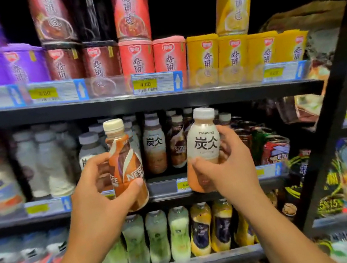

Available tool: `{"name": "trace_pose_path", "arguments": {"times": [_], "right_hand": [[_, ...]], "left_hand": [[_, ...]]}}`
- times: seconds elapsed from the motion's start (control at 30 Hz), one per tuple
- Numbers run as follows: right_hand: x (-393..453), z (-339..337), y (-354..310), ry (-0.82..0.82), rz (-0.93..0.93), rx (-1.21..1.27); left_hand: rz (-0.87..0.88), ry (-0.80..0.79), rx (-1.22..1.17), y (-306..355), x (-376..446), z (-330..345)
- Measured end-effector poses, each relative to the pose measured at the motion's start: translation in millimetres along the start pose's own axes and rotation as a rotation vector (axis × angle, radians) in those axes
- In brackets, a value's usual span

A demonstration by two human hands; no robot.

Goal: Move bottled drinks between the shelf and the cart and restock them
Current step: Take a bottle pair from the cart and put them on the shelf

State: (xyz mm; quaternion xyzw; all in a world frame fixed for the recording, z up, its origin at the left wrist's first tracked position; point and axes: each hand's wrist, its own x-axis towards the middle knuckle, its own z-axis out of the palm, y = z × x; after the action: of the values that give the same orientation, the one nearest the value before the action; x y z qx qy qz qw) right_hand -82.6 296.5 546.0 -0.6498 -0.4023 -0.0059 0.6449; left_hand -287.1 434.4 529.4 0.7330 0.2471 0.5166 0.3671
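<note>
At centre frame, our left hand (95, 191) is gripping a Nescafé bottle (124, 163) while our right hand (227, 163) is gripping a Tanbing latte bottle (202, 147) before the middle shelf (166, 187).

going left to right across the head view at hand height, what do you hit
white bottles on the shelf → left hand → Nescafe bottle → Tanbing bottle on the shelf → white Tanbing bottle → right hand → cans → black shelf post
</note>
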Motion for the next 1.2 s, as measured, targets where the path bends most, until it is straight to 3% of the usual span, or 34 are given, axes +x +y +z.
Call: {"name": "trace_pose_path", "arguments": {"times": [0.57,0.83,1.2], "right_hand": [[67,47,13,0.0,0.298,0.069],[58,88,19,-0.107,0.113,-0.139],[43,105,27,-0.175,0.085,-0.2]], "left_hand": [[-0.064,-0.013,0.013,-11,5,-17],[-0.107,-0.041,0.006,-22,5,-16],[-0.108,-0.048,0.005,-23,3,-19]]}}
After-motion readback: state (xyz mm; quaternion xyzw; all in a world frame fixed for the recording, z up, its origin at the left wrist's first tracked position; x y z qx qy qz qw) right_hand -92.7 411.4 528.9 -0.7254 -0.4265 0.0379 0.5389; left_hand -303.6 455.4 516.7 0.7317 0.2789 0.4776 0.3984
